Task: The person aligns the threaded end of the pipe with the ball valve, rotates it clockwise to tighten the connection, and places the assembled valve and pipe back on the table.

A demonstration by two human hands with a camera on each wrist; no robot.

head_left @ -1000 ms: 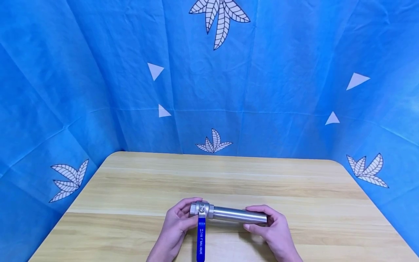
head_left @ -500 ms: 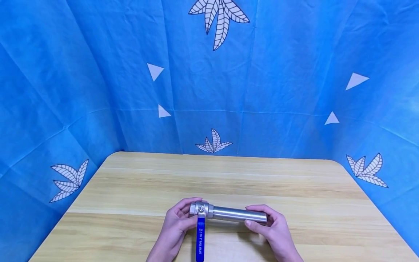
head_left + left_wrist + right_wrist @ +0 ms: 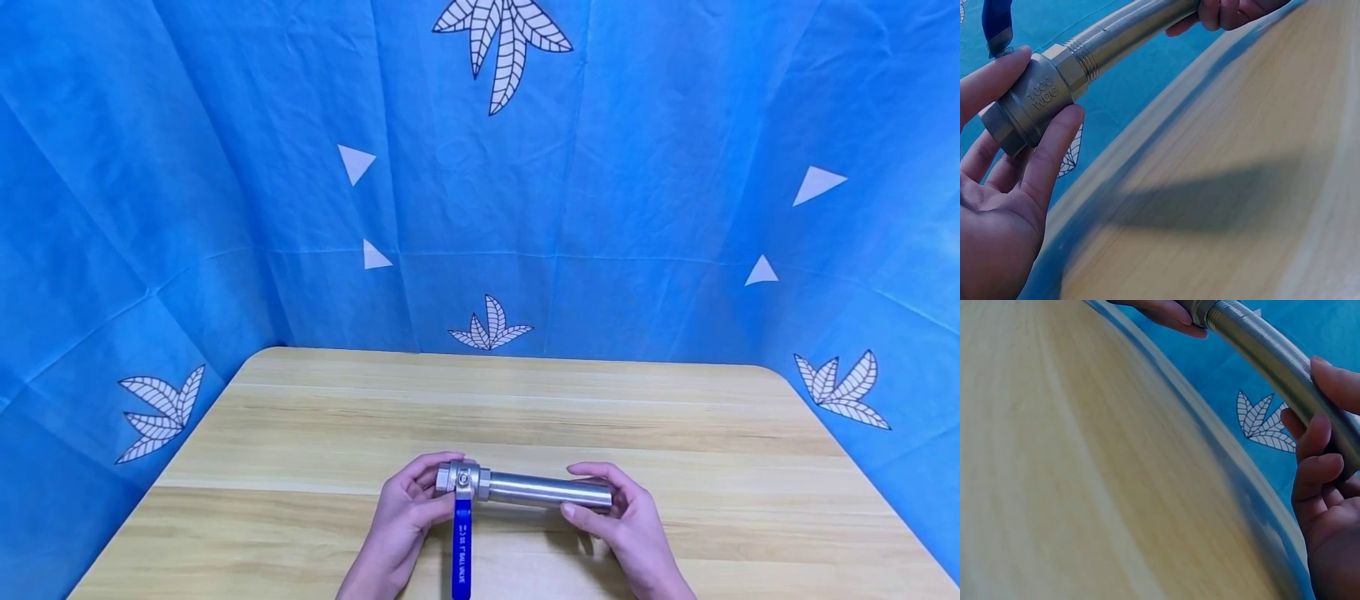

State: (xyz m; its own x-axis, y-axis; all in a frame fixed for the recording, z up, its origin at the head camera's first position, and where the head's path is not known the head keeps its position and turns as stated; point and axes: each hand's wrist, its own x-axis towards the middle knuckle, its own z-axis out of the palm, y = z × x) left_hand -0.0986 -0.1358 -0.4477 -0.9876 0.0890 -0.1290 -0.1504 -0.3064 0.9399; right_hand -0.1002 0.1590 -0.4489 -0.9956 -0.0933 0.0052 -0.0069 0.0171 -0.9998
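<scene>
A steel ball valve with a long blue lever handle is joined to a smooth metal pipe. Some thread shows where the pipe enters the valve in the left wrist view. My left hand grips the valve body from the left, thumb near the handle's base. At the other end, my right hand holds the pipe between its thumb and curled fingers. Valve and pipe are held above the table, with the pipe running almost level to the right and the handle pointing toward me.
The wooden table stretches out beneath and beyond both hands. A blue cloth printed with leaves and white triangles hangs behind it and at both sides.
The right hand's fingers have shifted on the pipe: its thumb moved up onto the near side and its forefinger lifted slightly. The left hand and the valve stay nearly still.
</scene>
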